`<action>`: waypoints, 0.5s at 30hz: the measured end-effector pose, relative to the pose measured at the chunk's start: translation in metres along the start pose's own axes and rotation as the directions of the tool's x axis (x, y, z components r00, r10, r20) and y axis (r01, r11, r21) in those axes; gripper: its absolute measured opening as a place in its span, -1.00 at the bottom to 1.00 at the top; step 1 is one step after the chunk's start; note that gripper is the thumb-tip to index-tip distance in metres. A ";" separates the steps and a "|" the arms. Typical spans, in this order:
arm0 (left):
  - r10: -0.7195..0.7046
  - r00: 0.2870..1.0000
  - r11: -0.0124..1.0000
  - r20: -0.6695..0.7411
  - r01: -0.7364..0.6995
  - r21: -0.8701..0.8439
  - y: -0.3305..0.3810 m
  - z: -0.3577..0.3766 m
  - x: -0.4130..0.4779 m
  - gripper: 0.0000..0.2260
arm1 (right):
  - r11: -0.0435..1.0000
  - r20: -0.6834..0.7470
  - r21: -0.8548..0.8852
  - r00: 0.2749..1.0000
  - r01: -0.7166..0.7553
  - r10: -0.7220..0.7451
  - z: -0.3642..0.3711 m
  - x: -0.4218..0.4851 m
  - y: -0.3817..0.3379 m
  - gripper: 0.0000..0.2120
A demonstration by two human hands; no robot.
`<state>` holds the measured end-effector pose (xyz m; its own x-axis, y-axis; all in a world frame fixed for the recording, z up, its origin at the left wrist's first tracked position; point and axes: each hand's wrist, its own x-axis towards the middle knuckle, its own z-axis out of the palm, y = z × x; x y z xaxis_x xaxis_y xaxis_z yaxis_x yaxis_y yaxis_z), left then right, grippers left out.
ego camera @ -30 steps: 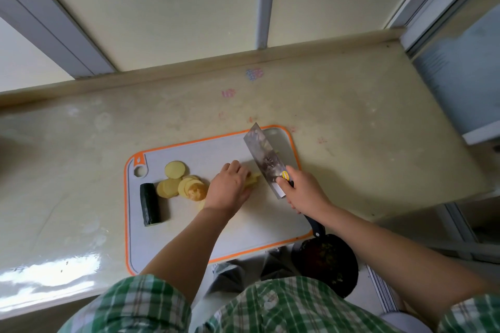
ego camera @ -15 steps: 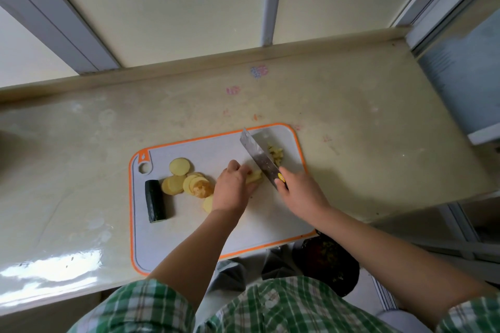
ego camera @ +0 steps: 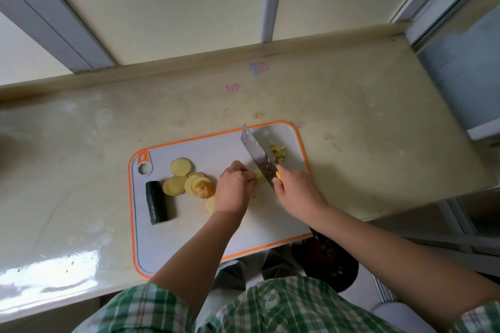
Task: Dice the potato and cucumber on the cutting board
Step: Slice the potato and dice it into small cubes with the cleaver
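A home kitchen: stone countertop (ego camera: 351, 116), cutting board (ego camera: 189, 230), cleaver (ego camera: 257, 155).

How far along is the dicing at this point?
Done: a small pile of diced potato lies beyond the cleaver. In hand: the right hand grips the cleaver over the potato piece that the left hand holds down. Left: the potato slices and the undiced cucumber piece on the cutting board.
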<state>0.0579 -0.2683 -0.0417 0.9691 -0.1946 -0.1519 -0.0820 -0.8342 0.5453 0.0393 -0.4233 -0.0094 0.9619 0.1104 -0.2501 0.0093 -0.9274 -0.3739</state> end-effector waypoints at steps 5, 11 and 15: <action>0.012 1.000 1.000 0.009 -0.012 -0.023 0.002 -0.001 0.001 -0.90 | 1.000 0.015 0.009 1.000 -0.007 0.007 0.008 0.000 0.000 -0.81; 0.022 1.000 1.000 0.022 -0.022 -0.004 0.001 -0.003 0.001 -0.90 | 0.996 -0.037 0.073 0.998 -0.043 0.046 0.021 0.003 -0.007 -0.77; 0.057 0.998 0.998 0.027 -0.057 0.012 -0.001 -0.006 0.000 -0.89 | 0.995 -0.031 0.079 0.998 -0.053 0.056 0.009 0.009 -0.005 -0.75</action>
<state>0.0596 -0.2645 -0.0378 0.9562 -0.2556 -0.1428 -0.1401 -0.8276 0.5435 0.0456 -0.4143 -0.0183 0.9690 0.0470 -0.2426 -0.0639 -0.9007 -0.4298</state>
